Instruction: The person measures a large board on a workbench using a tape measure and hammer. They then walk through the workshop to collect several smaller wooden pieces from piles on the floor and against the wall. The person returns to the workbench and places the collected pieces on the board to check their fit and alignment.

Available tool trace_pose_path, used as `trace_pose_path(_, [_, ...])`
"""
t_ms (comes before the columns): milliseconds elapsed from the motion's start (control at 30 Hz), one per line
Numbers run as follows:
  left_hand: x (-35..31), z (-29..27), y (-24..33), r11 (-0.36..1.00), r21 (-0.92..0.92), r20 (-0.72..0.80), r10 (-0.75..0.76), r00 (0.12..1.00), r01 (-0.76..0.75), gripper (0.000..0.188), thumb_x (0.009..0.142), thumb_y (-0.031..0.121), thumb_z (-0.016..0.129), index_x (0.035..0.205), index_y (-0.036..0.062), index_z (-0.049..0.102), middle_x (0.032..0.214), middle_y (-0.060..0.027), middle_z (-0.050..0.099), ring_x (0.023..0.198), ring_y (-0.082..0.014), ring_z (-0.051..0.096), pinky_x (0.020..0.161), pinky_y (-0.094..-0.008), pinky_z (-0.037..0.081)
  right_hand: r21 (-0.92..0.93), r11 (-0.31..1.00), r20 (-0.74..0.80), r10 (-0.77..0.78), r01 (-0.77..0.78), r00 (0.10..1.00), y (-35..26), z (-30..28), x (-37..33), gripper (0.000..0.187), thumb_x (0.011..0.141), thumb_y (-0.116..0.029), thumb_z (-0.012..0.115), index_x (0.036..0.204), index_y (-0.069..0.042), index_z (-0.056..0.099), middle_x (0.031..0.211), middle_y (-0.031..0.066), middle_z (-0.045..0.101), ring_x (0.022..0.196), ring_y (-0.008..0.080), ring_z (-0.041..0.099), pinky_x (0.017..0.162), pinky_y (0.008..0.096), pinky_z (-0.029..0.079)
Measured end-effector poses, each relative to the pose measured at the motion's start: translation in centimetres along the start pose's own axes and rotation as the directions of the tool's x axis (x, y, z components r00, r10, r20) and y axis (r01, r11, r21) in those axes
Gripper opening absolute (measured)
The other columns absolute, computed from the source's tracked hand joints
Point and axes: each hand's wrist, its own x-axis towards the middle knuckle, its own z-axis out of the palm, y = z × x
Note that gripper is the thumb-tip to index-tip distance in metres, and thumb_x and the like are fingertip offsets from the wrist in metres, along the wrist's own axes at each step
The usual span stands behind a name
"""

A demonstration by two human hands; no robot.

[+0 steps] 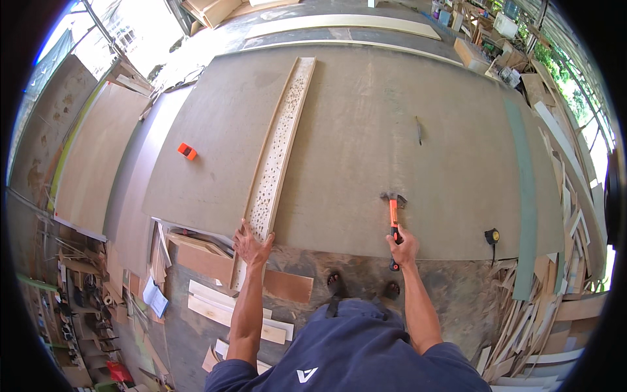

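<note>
A long, narrow wooden board (pixel 279 147) with dark holes or spots along its face and thin raised edges lies lengthwise on the large brown table (pixel 353 144). Its near end sticks out past the front edge. My left hand (pixel 251 247) is closed across that near end, thumb on one edge and fingers on the other. In my right hand (pixel 403 247) is a claw hammer (pixel 393 214) with an orange and black handle, gripped low, its head pointing away from me over the table.
An orange tool or block (pixel 187 151) rests on the table's left. A tape measure (pixel 492 236) sits near the right front edge, and a thin dark tool (pixel 418 130) farther back. A green strip (pixel 520 196) crosses the right side. Wood offcuts (pixel 522 326) are heaped at the right.
</note>
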Motion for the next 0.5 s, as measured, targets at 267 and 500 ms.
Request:
trace_pose_path(267, [7.4, 0.6, -1.8, 0.999, 0.022, 0.013, -0.033, 0.999, 0.033, 0.111, 0.067, 0.059, 0.083, 0.156, 0.0108, 0.037, 0.142, -0.0269, 0.046, 0.131, -0.0436, 0.042, 0.110, -0.0540, 0.033, 0.132, 0.990, -0.118, 0.054, -0.038, 0.991, -1.8, -0.8, 1.4, 0.039, 0.066, -0.022, 0.084, 0.101, -0.006, 0.074, 0.086, 0.0031, 0.056, 0.066, 0.0159, 0.050, 0.062, 0.0313, 0.046])
trace_pose_path(500, [11.5, 1.0, -1.7, 0.996, 0.008, 0.053, -0.093, 0.994, 0.093, 0.111, 0.069, 0.059, 0.082, 0.156, 0.0084, 0.035, 0.146, -0.0287, 0.042, 0.135, -0.0452, 0.038, 0.112, -0.0574, 0.029, 0.035, 0.997, -0.144, 0.074, -0.069, 0.987, -3.2, -0.6, 2.0, 0.036, 0.067, -0.022, 0.083, 0.098, -0.005, 0.073, 0.085, 0.0037, 0.057, 0.061, 0.0151, 0.047, 0.057, 0.0300, 0.042])
